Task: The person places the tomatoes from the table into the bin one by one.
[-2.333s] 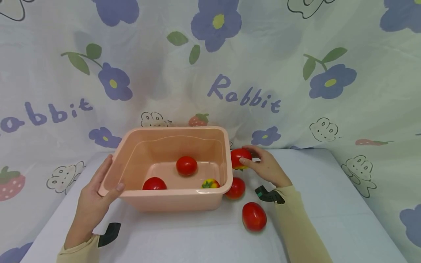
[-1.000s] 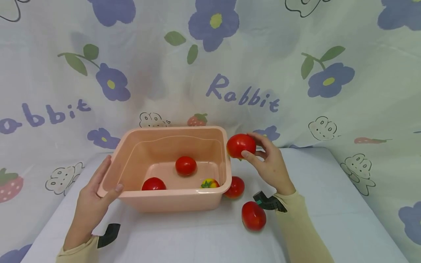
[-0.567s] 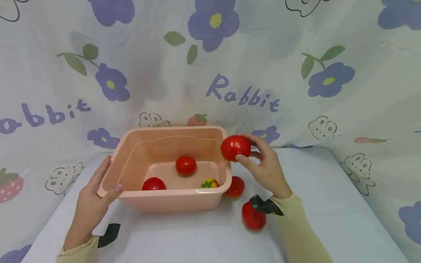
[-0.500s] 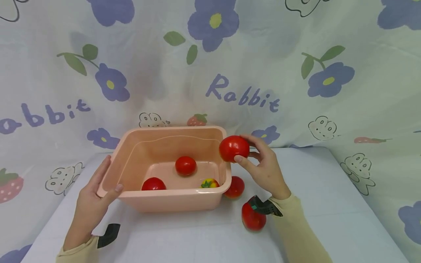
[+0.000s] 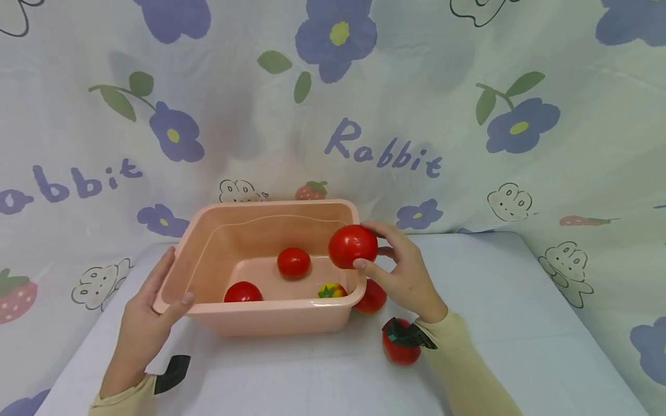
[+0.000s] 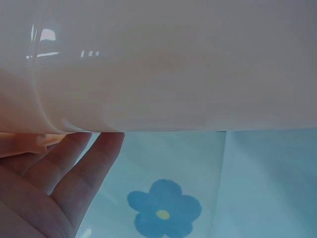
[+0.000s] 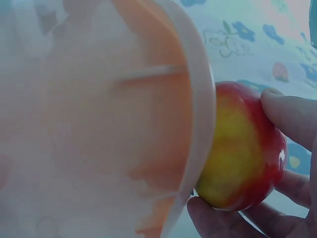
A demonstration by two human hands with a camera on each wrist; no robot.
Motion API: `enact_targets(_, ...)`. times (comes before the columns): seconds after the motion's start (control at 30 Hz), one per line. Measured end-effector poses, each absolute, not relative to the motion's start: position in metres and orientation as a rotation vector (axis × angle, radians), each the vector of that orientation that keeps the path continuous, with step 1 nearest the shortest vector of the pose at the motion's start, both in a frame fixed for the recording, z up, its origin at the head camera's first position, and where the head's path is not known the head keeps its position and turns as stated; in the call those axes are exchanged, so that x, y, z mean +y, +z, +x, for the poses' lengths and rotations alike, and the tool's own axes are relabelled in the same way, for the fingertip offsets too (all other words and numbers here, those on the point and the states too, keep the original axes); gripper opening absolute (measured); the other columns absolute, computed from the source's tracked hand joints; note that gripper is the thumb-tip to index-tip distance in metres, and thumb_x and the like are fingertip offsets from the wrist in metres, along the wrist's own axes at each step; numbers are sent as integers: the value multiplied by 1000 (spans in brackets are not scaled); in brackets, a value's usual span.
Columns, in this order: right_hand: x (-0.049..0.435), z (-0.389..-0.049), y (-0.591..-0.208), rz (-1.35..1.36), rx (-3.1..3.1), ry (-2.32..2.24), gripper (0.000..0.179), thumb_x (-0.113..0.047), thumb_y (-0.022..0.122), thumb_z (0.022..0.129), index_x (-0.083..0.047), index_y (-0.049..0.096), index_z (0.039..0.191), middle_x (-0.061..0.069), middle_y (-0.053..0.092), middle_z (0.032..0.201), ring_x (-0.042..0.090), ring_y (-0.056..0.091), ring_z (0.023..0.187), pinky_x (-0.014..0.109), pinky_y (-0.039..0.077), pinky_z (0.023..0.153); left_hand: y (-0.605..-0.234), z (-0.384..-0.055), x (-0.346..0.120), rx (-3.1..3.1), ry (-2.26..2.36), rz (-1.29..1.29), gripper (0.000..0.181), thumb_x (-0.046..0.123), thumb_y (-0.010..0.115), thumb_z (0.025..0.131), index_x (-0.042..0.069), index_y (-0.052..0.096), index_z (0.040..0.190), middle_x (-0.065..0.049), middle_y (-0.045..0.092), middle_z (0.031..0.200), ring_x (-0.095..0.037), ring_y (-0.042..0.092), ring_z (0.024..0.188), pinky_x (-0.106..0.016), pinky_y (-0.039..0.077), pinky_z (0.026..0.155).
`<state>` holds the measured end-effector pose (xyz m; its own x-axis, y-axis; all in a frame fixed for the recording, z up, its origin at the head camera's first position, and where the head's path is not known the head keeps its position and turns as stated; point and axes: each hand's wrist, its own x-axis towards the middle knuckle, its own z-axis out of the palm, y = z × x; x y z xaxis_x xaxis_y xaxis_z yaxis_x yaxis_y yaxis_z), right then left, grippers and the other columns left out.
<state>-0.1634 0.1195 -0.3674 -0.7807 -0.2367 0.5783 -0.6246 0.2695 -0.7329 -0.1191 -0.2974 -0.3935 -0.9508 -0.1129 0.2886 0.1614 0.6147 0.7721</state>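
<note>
My left hand grips the left end of a pink plastic bin, its thumb over the rim. In the left wrist view its fingertips meet the bin's smooth outer wall. With thumb and fingers, my right hand holds a shiny red tomato over the bin's right rim. That tomato's yellow underside shows beside the rim in the right wrist view. Inside the bin lie two red tomatoes, one mid-floor and one at the front, plus a yellow-red one with a green star top.
On the white tabletop, one red tomato sits against the bin's right side, partly covered. Another tomato lies nearer, partly behind the black wrist strap. A flower-and-rabbit printed cloth hangs behind.
My right hand has lifted the tomato from beside the bin and carried it left, then slightly down, over the right rim. The left hand keeps its place on the bin.
</note>
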Motion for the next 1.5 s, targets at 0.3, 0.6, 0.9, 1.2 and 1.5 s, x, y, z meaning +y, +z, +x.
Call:
enact_targets(0.3, 108, -162, -370, 869, -2155, 1464, 63, -14, 82, 84, -16, 55, 141, -2, 58, 137, 16, 55, 122, 37, 58, 90, -393, -120, -298, -2529, -1249, -47, 85, 15, 73, 93, 34, 24, 160, -7, 34, 161, 9, 45, 119, -3, 44, 79)
enact_targets(0.6, 96, -158, -377, 894, -2170, 1416, 65, -14, 84, 82, -17, 56, 141, 0, 55, 141, 17, 54, 124, 37, 56, 93, -394, -118, -298, -2520, -1231, -59, 85, 15, 73, 93, 34, 24, 160, -9, 34, 161, 9, 45, 118, -3, 43, 79)
enact_targets(0.9, 86, -154, -380, 945, -2216, 1416, 62, -16, 81, 84, -14, 56, 141, 4, 54, 143, 20, 51, 128, 40, 54, 97, -395, -118, -298, -2516, -1247, -68, 86, 13, 73, 93, 34, 24, 160, -7, 34, 161, 9, 45, 119, -3, 44, 79)
enact_targets(1.2, 84, -154, -381, 963, -2275, 1361, 63, -19, 83, 83, -14, 56, 140, 0, 54, 141, 16, 50, 129, 37, 54, 97, -394, -118, -297, -2532, -1245, -51, 85, 15, 72, 93, 34, 23, 160, -6, 33, 162, 1, 47, 125, -3, 44, 79)
enact_targets(1.5, 96, -159, -378, 990, -2255, 1343, 60, -16, 80, 85, -12, 56, 140, 4, 55, 142, 20, 49, 132, 45, 47, 106, -394, -118, -297, -2526, -1246, -55, 86, 15, 73, 93, 36, 23, 160, -6, 34, 161, 5, 46, 122, -3, 44, 78)
